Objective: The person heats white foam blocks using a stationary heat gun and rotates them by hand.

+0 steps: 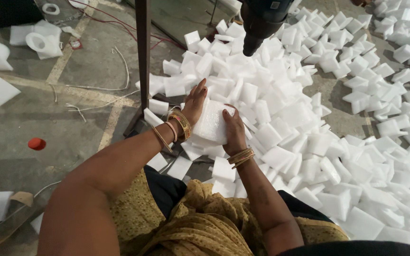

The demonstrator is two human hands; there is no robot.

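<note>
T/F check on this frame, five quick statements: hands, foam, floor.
1. Both hands hold one white foam block between them. True: the left hand and the right hand press it from either side.
2. The foam pieces are stacked in neat rows. False: the foam pile lies loose and jumbled on the floor.
3. A red cap lies on the concrete, left of the arms. True.
4. Only the left wrist has bangles. False: both wrists wear bangles.
5. A dark tool hangs above the pile. True.
</note>
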